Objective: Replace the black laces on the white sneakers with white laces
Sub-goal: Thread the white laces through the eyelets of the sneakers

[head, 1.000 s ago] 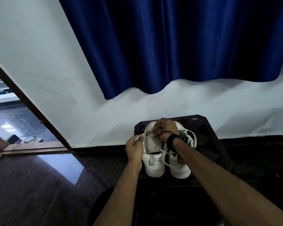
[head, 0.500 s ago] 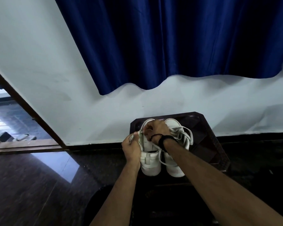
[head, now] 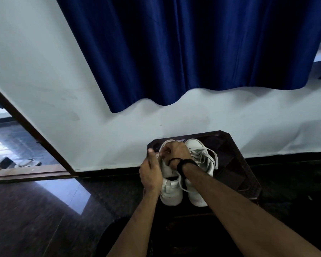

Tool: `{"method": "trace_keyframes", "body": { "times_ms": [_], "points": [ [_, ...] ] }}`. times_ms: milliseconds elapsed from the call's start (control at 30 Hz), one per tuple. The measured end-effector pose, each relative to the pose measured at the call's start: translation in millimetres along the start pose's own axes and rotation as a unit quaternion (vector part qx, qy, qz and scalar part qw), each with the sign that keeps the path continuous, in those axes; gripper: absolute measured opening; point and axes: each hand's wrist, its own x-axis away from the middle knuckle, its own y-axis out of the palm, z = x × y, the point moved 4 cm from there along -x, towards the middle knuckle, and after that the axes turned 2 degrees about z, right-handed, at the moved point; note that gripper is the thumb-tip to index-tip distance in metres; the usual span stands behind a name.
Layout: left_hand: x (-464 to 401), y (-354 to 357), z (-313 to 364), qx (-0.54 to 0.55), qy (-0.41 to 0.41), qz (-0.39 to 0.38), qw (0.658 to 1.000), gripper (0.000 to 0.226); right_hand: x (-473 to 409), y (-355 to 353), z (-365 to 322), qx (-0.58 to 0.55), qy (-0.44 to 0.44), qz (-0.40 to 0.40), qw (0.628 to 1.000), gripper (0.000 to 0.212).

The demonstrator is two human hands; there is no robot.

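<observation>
Pale wall [head: 44, 71] and a blue curtain [head: 193, 52] stand behind a dark stool [head: 235, 164] set against the skirting, and on its top sit the two white sneakers [head: 171, 193], side by side and touching. Your left hand [head: 150, 175] is curled at the outer edge of the left sneaker, apparently pinching a white lace [head: 160, 156]; your right hand [head: 176, 152], a black band [head: 185, 164] at its wrist, is closed over the same shoe's throat and seems to pinch the other run of that lace. The right sneaker [head: 198, 197] already carries a white lace [head: 208, 160], its loops lying loose. No black lace is visible. My judgement: you are threading the upper eyelets of the left sneaker, late in the task. Keep the lace flat, not twisted, as it passes each eyelet; draw both ends evenly so they finish level; steady the shoe so that it does not slide off the stool.
</observation>
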Motion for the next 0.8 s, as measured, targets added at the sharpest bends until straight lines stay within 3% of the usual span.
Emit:
{"method": "trace_keyframes", "body": {
  "times_ms": [100, 167, 267, 367, 567, 600, 667, 733, 767, 800],
  "points": [
    [-19, 2, -13, 0.132, -0.212, -0.070, 0.966, 0.060, -1, 0, 6, -0.052, 0.018, -0.011, 0.998, 0.014],
    [-28, -2, -9, 0.160, -0.284, -0.139, 0.935, 0.038, -2, 0, 7, -0.059, 0.020, -0.015, 0.998, 0.013],
    [-35, -8, 2, 0.111, -0.261, -0.167, 0.944, 0.011, -4, 3, 9, -0.067, 0.017, -0.011, 0.998, 0.010],
    [-36, -4, 2, 0.126, -0.246, -0.160, 0.948, 0.015, -4, 4, 11, -0.068, 0.016, -0.005, 0.998, 0.007],
    [-48, -3, 5, -0.074, -0.099, -0.125, 0.984, 0.005, -1, 0, 8, -0.061, 0.014, -0.013, 0.998, 0.009],
    [-53, -6, 8, -0.061, -0.101, -0.120, 0.986, 0.009, 0, -2, 7, -0.049, 0.011, -0.013, 0.999, 0.010],
    [-62, -12, 17, 0.106, -0.168, -0.109, 0.974, 0.019, 2, -6, 2, -0.009, 0.000, -0.015, 1.000, 0.010],
    [-71, -25, 33, 0.302, -0.244, -0.081, 0.918, 0.022, 1, -9, -2, 0.035, -0.013, -0.020, 0.999, 0.016],
    [-78, -36, 39, 0.343, -0.254, -0.053, 0.903, 0.024, 3, -10, -4, 0.055, -0.017, -0.021, 0.998, 0.018],
    [-85, -48, 42, 0.336, -0.248, -0.034, 0.908, 0.026, 4, -11, -6, 0.069, -0.017, -0.021, 0.997, 0.017]
  ]
}}
